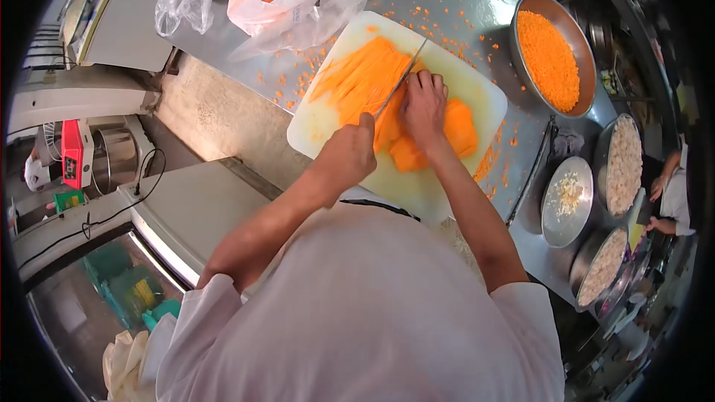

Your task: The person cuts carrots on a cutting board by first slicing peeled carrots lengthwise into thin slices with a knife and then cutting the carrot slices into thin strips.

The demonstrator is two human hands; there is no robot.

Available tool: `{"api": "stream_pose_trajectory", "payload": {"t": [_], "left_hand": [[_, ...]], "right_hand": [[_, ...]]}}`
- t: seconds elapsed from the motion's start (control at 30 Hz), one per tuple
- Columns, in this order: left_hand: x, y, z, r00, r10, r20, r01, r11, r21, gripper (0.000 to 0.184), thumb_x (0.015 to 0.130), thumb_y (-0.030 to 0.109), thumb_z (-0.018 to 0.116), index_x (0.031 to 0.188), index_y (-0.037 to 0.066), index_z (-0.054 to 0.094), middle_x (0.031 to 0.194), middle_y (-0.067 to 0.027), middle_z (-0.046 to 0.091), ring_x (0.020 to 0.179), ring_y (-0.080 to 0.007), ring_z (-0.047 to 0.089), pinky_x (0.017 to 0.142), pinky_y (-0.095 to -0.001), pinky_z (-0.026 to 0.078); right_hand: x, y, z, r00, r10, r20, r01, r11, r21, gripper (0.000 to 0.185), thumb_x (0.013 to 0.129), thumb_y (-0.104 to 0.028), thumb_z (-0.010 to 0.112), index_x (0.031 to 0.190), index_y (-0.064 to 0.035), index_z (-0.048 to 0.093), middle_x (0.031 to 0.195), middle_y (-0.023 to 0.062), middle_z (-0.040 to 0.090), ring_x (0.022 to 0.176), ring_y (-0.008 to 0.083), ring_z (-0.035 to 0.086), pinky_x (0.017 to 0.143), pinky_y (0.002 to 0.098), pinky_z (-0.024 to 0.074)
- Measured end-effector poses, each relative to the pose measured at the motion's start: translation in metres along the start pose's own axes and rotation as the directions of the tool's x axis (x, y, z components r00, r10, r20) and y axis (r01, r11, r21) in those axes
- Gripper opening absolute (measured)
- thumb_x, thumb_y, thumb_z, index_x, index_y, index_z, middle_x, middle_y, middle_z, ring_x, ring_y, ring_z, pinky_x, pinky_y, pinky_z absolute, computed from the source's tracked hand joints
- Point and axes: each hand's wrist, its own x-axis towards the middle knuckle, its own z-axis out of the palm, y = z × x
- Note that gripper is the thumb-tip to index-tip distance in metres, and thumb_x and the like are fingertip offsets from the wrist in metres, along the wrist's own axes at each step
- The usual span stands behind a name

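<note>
My left hand (348, 150) is closed around the handle of a knife (402, 79), whose blade points up and away over the carrots. My right hand (424, 108), fingers bent, presses on sliced carrot (460, 128) just right of the blade. Thin carrot strips (361, 74) lie spread to the left of the knife. All this rests on a white cutting board (482, 97) on a metal table. What lies under my right fingers is partly hidden.
A metal bowl of diced carrot (549, 63) stands at the right. Beyond it are a bowl with pale bits (567, 205) and pans of pale pieces (623, 164). Plastic bags (305, 7) with whole carrots lie at the back left. A co-worker's hands (657, 205) show far right.
</note>
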Motion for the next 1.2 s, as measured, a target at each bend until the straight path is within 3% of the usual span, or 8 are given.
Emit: {"api": "stream_pose_trajectory", "payload": {"t": [0.1, 0.4, 0.5, 0.57, 0.7, 0.77, 1.0, 1.2], "left_hand": [[-0.02, 0.0, 0.009, 0.994, 0.096, -0.049, -0.096, 0.995, 0.013, 0.018, 0.075, -0.006, 0.049, 0.091, -0.009, 0.042, 0.064, -0.0313, 0.057, 0.066, -0.0492, 0.061, 0.059, -0.0534, 0.05], [0.008, -0.027, 0.031, 0.997, -0.008, -0.076, 0.009, 1.0, 0.021, 0.017, 0.078, -0.004, 0.05, 0.094, -0.007, 0.042, 0.067, -0.0306, 0.06, 0.067, -0.0483, 0.062, 0.062, -0.0534, 0.05], [0.007, -0.033, 0.019, 0.997, -0.035, -0.069, 0.037, 0.999, 0.026, 0.016, 0.082, -0.001, 0.051, 0.094, -0.007, 0.042, 0.068, -0.0315, 0.06, 0.067, -0.0483, 0.061, 0.062, -0.0536, 0.049], [0.005, -0.038, 0.015, 0.994, 0.003, -0.109, -0.001, 1.0, 0.017, 0.016, 0.084, 0.002, 0.052, 0.095, -0.006, 0.043, 0.067, -0.0314, 0.059, 0.066, -0.0483, 0.061, 0.061, -0.0539, 0.048], [0.008, -0.042, 0.021, 0.997, -0.039, -0.069, 0.037, 0.999, -0.031, 0.022, 0.088, 0.008, 0.054, 0.101, -0.004, 0.041, 0.068, -0.0324, 0.058, 0.069, -0.0498, 0.06, 0.062, -0.0545, 0.046], [0.007, -0.042, 0.025, 0.995, -0.019, -0.099, 0.017, 1.0, -0.023, 0.025, 0.087, 0.007, 0.055, 0.105, -0.004, 0.039, 0.068, -0.0326, 0.058, 0.068, -0.0501, 0.06, 0.06, -0.0546, 0.046], [0.006, -0.041, 0.03, 0.995, -0.003, -0.096, 0.0, 1.0, -0.027, 0.029, 0.085, 0.0, 0.052, 0.109, -0.004, 0.037, 0.066, -0.0315, 0.057, 0.065, -0.0489, 0.06, 0.058, -0.0544, 0.046], [-0.01, -0.01, 0.008, 0.997, 0.017, -0.076, -0.016, 1.0, 0.024, 0.029, 0.077, -0.005, 0.05, 0.104, -0.005, 0.04, 0.065, -0.0309, 0.058, 0.065, -0.0497, 0.06, 0.059, -0.0551, 0.048]], "right_hand": [[-0.007, 0.0, 0.001, 0.999, 0.007, -0.048, -0.006, 1.0, 0.009, 0.018, 0.074, -0.003, 0.061, 0.092, -0.0026, 0.058, 0.095, 0.012, 0.052, 0.093, 0.0312, 0.05, 0.08, 0.0428, 0.0409], [-0.007, 0.007, 0.003, 0.999, 0.01, -0.04, -0.01, 1.0, -0.008, 0.014, 0.075, -0.002, 0.06, 0.088, -0.0042, 0.056, 0.093, 0.0115, 0.052, 0.092, 0.0322, 0.05, 0.078, 0.0446, 0.041], [-0.003, 0.02, 0.001, 1.0, 0.009, 0.024, -0.012, 0.992, 0.122, 0.023, 0.075, -0.005, 0.064, 0.096, -0.0036, 0.056, 0.099, 0.013, 0.053, 0.097, 0.0339, 0.05, 0.084, 0.0462, 0.0417], [-0.002, 0.025, -0.008, 0.999, 0.051, -0.011, -0.045, 0.946, 0.32, 0.048, 0.073, -0.016, 0.076, 0.114, -0.0029, 0.056, 0.113, 0.0164, 0.056, 0.111, 0.0372, 0.049, 0.097, 0.047, 0.0406], [0.011, 0.033, -0.013, 0.993, 0.077, 0.093, -0.1, 0.956, 0.277, 0.078, 0.065, -0.03, 0.085, 0.129, -0.003, 0.051, 0.129, 0.0202, 0.053, 0.123, 0.0382, 0.045, 0.106, 0.0457, 0.0364], [0.018, 0.029, -0.019, 0.929, 0.176, 0.325, -0.26, 0.937, 0.235, 0.088, 0.06, -0.035, 0.088, 0.133, -0.003, 0.049, 0.133, 0.0208, 0.052, 0.125, 0.0367, 0.046, 0.107, 0.0434, 0.0377], [0.015, 0.026, -0.02, 0.87, 0.215, 0.443, -0.358, 0.894, 0.269, 0.069, 0.064, -0.032, 0.087, 0.12, -0.0015, 0.061, 0.123, 0.0181, 0.06, 0.117, 0.0348, 0.053, 0.1, 0.0417, 0.0431], [-0.011, 0.021, -0.012, 0.995, 0.007, -0.098, 0.016, 0.973, 0.232, 0.025, 0.076, -0.011, 0.071, 0.099, -0.002, 0.065, 0.101, 0.0128, 0.063, 0.097, 0.0337, 0.057, 0.085, 0.0427, 0.0456]]}}
